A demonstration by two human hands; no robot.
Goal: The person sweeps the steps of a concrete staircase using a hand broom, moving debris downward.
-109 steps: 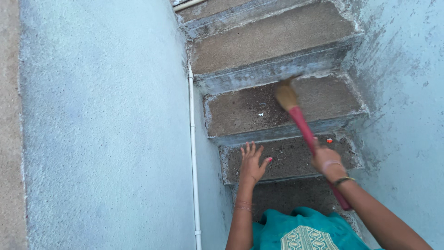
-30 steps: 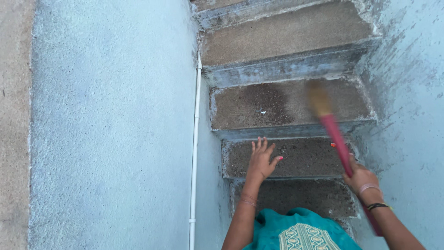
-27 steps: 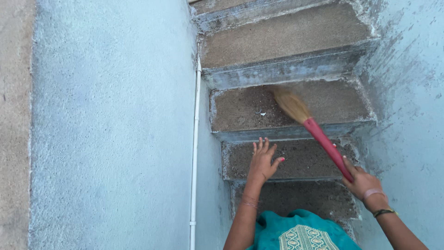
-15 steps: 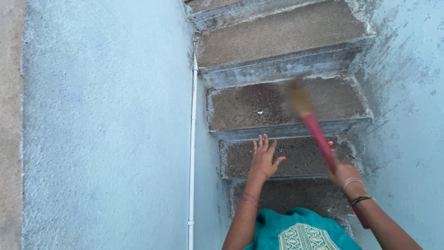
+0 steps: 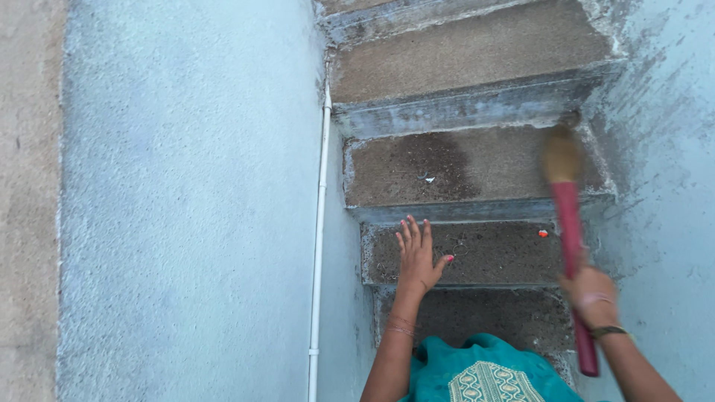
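Observation:
My right hand (image 5: 591, 295) grips the red handle of a short broom (image 5: 570, 223). Its straw head is blurred and lies at the right end of a dusty concrete step (image 5: 462, 167), close to the right wall. A darker patch of dirt and a small white scrap (image 5: 428, 179) lie on the left half of that step. My left hand (image 5: 417, 257) hangs with fingers spread above the step below (image 5: 484, 253), holding nothing. A tiny orange bit (image 5: 543, 233) sits on that lower step.
Pale blue rough walls (image 5: 186, 208) close in the narrow stairway on both sides. A thin white pipe (image 5: 320, 223) runs down the left wall beside the steps. More concrete steps (image 5: 469, 52) continue beyond. My teal patterned garment (image 5: 484, 372) fills the bottom edge.
The broom head has swung from the middle of the step to its right end by the wall. My right hand moved right with it. My left hand stayed spread in place.

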